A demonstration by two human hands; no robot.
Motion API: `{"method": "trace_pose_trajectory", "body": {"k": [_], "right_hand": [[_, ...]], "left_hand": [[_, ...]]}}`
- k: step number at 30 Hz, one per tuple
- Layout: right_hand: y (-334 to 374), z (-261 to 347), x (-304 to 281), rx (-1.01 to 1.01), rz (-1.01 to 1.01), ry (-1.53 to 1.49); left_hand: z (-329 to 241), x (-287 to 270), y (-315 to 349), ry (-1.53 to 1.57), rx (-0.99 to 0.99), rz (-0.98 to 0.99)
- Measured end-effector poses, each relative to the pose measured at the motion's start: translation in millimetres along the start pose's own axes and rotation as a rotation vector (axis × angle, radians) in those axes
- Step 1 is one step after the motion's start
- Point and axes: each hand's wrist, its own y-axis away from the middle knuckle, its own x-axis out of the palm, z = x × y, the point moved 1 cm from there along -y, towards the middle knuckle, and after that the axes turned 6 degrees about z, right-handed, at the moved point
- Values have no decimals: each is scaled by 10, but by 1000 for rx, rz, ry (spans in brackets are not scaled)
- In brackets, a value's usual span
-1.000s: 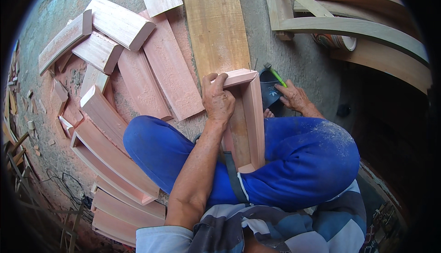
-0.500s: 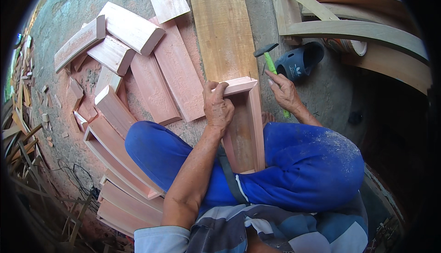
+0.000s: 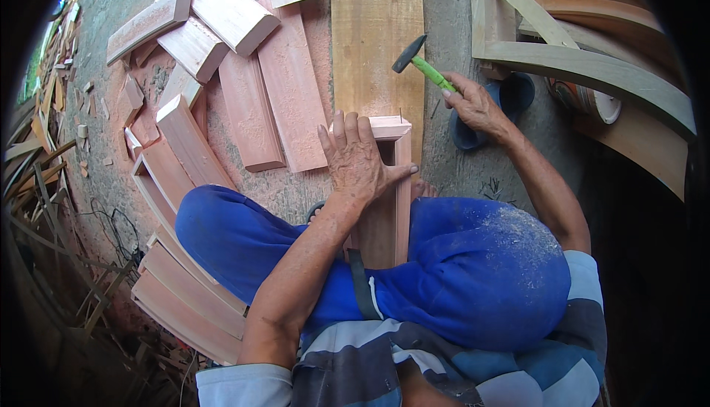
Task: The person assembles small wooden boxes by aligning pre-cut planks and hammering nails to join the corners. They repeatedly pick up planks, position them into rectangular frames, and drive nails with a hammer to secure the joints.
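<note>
My right hand (image 3: 479,106) is closed around the green handle of a hammer (image 3: 429,71), its dark head raised above the wide board. Below it, a narrow wooden box frame (image 3: 404,192) of pinkish wood stands between my legs. A thin nail (image 3: 401,119) sticks up from the frame's far right corner. My left hand (image 3: 356,157) lies across the frame with fingers spread, fingertips by the far left corner and thumb on the right side piece. Part of the frame's left side is hidden under this hand and forearm.
A wide brown board (image 3: 377,37) lies on the floor beyond the frame. Several sawdust-covered wood pieces (image 3: 233,11) are piled to the left, with assembled frames (image 3: 185,289) nearer. Curved wooden parts (image 3: 584,59) and a dark blue clog (image 3: 519,93) are at the right. Loose nails (image 3: 492,189) lie on the floor.
My right hand has gripped the hammer's handle and lifted it off the floor beside the clog, toward the frame. My left hand has changed from gripping the far end piece to lying spread across the frame.
</note>
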Motion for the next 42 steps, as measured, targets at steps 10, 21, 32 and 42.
{"method": "trace_pose_trajectory", "body": {"k": [10,21,32,42], "right_hand": [[-107,116,-310,-87,423,368],[-149,240,-411,-110,326,343],[-262,272,-453,-36,97,95],[-59,-114,-40,-238,358,284]], "left_hand": [[-56,-75,-47,-8,22,54],[-49,3,-39,3,22,-29],[-33,26,-21,-16,35,-26],[-52,29,-16,-14,83,-59]]}}
